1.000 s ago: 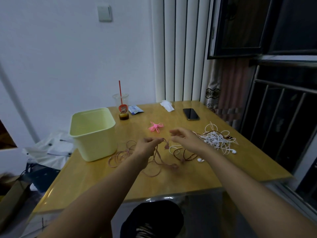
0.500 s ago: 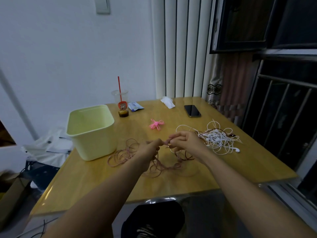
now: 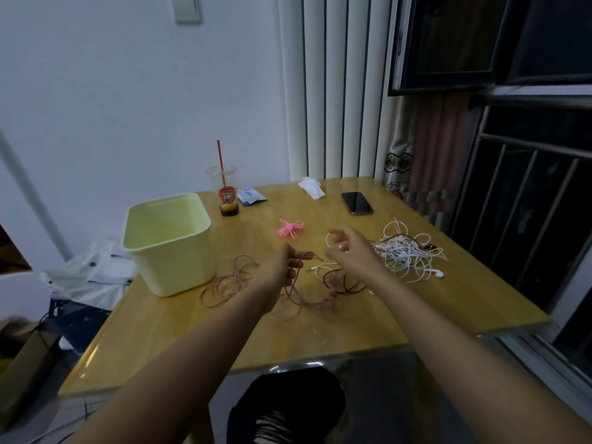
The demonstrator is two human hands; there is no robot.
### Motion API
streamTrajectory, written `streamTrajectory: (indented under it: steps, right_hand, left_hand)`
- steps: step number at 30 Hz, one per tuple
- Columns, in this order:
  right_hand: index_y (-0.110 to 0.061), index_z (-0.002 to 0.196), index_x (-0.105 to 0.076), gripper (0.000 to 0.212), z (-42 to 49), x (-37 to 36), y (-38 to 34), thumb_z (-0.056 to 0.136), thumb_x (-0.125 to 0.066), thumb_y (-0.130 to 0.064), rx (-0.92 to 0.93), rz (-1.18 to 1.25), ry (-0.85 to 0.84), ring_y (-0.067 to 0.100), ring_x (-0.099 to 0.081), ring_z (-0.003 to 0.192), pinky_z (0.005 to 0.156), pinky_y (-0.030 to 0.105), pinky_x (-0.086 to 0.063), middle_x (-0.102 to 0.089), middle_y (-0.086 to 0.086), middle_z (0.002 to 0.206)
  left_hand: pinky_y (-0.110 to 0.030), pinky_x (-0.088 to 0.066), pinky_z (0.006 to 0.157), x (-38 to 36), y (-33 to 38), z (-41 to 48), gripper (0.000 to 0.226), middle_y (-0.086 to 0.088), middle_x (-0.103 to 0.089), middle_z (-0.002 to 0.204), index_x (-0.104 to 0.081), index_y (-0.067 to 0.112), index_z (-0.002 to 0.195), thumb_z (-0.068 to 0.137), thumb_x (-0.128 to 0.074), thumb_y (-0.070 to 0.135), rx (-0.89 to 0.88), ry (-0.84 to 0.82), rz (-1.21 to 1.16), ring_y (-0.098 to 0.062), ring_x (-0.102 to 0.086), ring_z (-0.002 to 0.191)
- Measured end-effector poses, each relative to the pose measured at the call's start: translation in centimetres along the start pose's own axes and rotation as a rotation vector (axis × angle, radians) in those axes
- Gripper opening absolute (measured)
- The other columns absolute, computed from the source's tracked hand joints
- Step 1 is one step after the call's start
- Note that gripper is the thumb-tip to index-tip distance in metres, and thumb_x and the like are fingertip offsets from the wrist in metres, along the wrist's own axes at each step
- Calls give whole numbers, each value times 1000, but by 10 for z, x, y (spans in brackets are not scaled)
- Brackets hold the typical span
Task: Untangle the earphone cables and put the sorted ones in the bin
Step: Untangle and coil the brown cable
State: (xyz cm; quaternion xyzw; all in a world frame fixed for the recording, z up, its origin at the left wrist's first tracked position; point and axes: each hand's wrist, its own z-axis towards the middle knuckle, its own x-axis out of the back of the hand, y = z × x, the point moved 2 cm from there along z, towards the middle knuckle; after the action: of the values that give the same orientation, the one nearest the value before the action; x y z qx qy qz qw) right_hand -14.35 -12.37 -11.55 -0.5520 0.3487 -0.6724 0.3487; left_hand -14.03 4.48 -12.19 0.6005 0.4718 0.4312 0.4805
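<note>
Wooden table [image 3: 320, 341], left hand [image 3: 278, 267] gripping rose-brown earphone cable [image 3: 221, 285], right hand [image 3: 350, 253] just beside, fingers spread

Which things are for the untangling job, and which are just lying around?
For the job: dusty-pink earphone cable, tangled white earphone cables, pale yellow plastic bin.
Just lying about: black phone, clear plastic cup with red straw, crumpled white tissue, blue packet.
</note>
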Motion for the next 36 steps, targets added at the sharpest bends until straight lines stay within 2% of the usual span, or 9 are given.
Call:
streamTrajectory:
  steps: [2,7,15,17,20,26,28,33,36]
  right_hand:
    - [-21,139,-44,47,-7,-10,-15,95,-61,-25,9,216,-126,13,-55,111,85,26,-44,-55,-3,125]
    - [-3,134,-50,41,-16,-26,-12,95,-60,-10,-207,699,-491,13,-60,71,65,24,-54,-67,12,101]
    - [-4,121,-60,35,-8,-33,-8,92,-65,-22,-195,575,-544,21,-59,103,93,37,-43,-68,8,103]
    - [-6,111,-60,19,-8,-32,-7,96,-56,-18,-220,677,-573,21,-64,89,85,34,-46,-69,9,89]
    - [-17,80,-52,18,-6,-20,-3,97,-49,-19,-334,737,-474,8,-37,45,52,25,-33,-38,-7,49]
    - [-12,69,-62,21,1,13,16,89,-63,-20,-280,306,-30,12,-31,43,49,26,-26,-35,-3,53]
    - [-12,70,-64,23,2,12,16,91,-61,-20,-201,177,-60,11,-31,46,50,26,-28,-35,-5,50]
    - [-4,86,-65,27,-4,1,1,101,-54,-23,-68,199,-253,4,-37,40,46,15,-39,-33,-3,54]
    - [-5,89,-68,25,-3,-7,-2,100,-56,-23,-35,176,-309,14,-44,55,59,32,-49,-39,-4,54]
  left_hand:
    - [-22,-33,59,-2,4,-4,43,2,-53,79,-73,14,101,98,-31,21,-77,-27,61,-10,-41,66]
    - [-15,-43,77,8,9,-5,39,7,-65,101,-71,10,110,94,-39,-4,-274,9,156,-2,-55,99]
    - [-15,-47,70,13,11,-2,26,-3,-64,104,-71,15,100,91,-53,-3,-332,91,109,-7,-59,93]
    - [-16,-46,68,15,10,-1,24,-7,-64,93,-72,14,94,89,-56,-3,-335,134,121,-11,-57,83]
    - [-19,-40,59,24,6,3,16,-12,-62,77,-74,14,81,88,-63,6,-331,184,154,-10,-50,67]
    - [-30,-42,61,57,-4,12,16,0,-61,61,-75,22,77,85,-65,31,-244,443,331,-17,-53,64]
    - [-35,-48,76,60,-6,15,25,4,-67,74,-74,30,72,85,-56,41,-248,454,488,-20,-58,82]
    - [-49,-24,100,52,-7,15,44,-9,-54,129,-72,34,86,96,-33,52,-80,354,1031,-34,-29,128]
    - [-50,-21,105,49,-10,12,45,-11,-44,142,-69,30,107,100,-29,48,19,221,1175,-36,-22,135]
